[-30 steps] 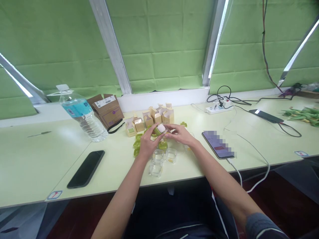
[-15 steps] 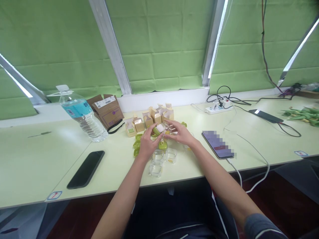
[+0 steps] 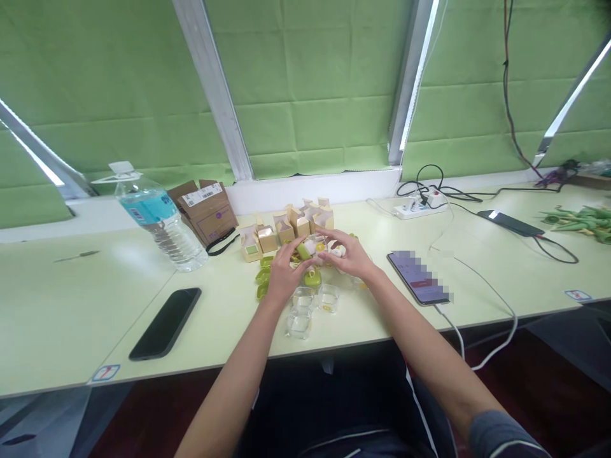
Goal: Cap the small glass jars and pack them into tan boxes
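My left hand [image 3: 281, 273] pinches a small green-and-white piece [image 3: 305, 249] above the table. My right hand [image 3: 347, 257] closes its fingers on a small clear piece with a yellow spot [image 3: 329, 248] right beside it; the two pieces almost touch. Below the hands lie several green caps [image 3: 262, 280] and three clear plastic cups [image 3: 305, 308]. Behind the hands stand several small tan cardboard boxes [image 3: 286, 226].
A water bottle [image 3: 160, 219] and brown cartons [image 3: 205, 210] stand at the left. A black phone [image 3: 165, 323] lies near the front edge, a lit phone [image 3: 419, 277] with a white cable at the right. A power strip [image 3: 420, 205], cords and green stems [image 3: 580, 221] sit farther right.
Both hands have stayed over the caps and drifted slightly away from me. The right hand's clear piece has come closer against the green-and-white piece.
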Demonstrator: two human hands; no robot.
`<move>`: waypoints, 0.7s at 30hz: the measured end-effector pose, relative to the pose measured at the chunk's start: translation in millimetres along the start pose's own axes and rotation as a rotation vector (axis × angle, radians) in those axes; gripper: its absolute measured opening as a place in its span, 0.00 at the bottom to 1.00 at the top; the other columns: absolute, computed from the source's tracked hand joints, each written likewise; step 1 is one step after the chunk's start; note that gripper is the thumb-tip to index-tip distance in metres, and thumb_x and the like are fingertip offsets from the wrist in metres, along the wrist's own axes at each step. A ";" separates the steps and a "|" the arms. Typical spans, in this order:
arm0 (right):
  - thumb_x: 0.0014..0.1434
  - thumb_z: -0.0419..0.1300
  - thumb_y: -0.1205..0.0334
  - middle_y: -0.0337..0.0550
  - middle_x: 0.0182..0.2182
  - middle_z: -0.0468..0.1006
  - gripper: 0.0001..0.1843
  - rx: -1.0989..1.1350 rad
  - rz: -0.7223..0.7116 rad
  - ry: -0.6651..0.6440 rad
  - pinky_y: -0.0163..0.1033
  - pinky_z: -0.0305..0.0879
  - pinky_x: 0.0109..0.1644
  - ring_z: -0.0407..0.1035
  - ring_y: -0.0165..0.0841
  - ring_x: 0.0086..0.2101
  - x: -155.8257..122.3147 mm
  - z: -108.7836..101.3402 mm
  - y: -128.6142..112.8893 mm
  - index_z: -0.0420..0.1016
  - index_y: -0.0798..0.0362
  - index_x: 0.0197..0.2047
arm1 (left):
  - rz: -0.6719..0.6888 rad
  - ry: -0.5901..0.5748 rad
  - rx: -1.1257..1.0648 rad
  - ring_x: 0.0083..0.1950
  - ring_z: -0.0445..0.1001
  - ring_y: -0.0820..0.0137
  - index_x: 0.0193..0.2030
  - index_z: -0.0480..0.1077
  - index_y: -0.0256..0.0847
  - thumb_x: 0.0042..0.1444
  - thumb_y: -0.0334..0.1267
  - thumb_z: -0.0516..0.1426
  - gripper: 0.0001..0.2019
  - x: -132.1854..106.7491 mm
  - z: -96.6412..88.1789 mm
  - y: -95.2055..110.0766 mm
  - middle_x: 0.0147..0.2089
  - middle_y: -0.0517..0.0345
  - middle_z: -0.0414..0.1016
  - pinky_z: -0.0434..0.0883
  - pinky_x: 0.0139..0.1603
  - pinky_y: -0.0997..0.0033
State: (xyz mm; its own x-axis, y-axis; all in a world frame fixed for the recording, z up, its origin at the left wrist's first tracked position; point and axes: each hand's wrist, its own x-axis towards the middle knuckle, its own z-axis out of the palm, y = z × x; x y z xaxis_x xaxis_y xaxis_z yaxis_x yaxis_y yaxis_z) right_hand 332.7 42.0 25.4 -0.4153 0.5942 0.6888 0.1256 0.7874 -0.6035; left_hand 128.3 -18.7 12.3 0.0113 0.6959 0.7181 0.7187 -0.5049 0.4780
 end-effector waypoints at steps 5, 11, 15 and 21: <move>0.60 0.66 0.49 0.46 0.52 0.80 0.31 -0.008 -0.002 -0.031 0.47 0.72 0.53 0.74 0.37 0.43 -1.0 1.3 4.7 0.71 0.44 0.65 | 0.021 -0.023 0.017 0.41 0.74 0.67 0.64 0.69 0.48 0.59 0.47 0.64 0.27 -0.5 -0.9 0.8 0.46 0.54 0.77 0.74 0.48 0.64; 0.60 0.66 0.51 0.45 0.54 0.80 0.29 -0.002 0.046 -0.047 0.45 0.73 0.50 0.75 0.38 0.45 -0.9 2.1 1.0 0.73 0.45 0.63 | 0.016 -0.038 0.035 0.40 0.73 0.68 0.66 0.67 0.50 0.59 0.47 0.64 0.29 -0.8 -2.2 3.0 0.44 0.55 0.76 0.74 0.48 0.64; 0.60 0.65 0.51 0.45 0.52 0.81 0.28 0.008 0.063 -0.062 0.44 0.74 0.48 0.76 0.38 0.44 -0.3 1.6 -3.8 0.74 0.45 0.63 | 0.011 -0.038 0.026 0.40 0.74 0.68 0.66 0.68 0.50 0.58 0.47 0.65 0.29 -0.8 -1.5 2.2 0.45 0.55 0.76 0.74 0.48 0.64; 0.60 0.66 0.50 0.43 0.57 0.78 0.29 0.057 0.075 -0.100 0.46 0.74 0.50 0.76 0.39 0.47 -1.1 3.6 -2.8 0.72 0.42 0.64 | 0.001 -0.050 0.032 0.42 0.75 0.66 0.66 0.67 0.51 0.57 0.45 0.66 0.30 -1.6 -0.6 0.4 0.44 0.55 0.76 0.74 0.48 0.64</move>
State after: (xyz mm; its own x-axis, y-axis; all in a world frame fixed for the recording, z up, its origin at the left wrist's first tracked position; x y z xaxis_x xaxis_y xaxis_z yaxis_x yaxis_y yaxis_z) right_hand 329.6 38.6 25.0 -0.4945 0.6296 0.5992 0.1093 0.7290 -0.6757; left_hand 128.1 -20.4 11.7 0.0467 0.7204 0.6920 0.7408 -0.4897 0.4598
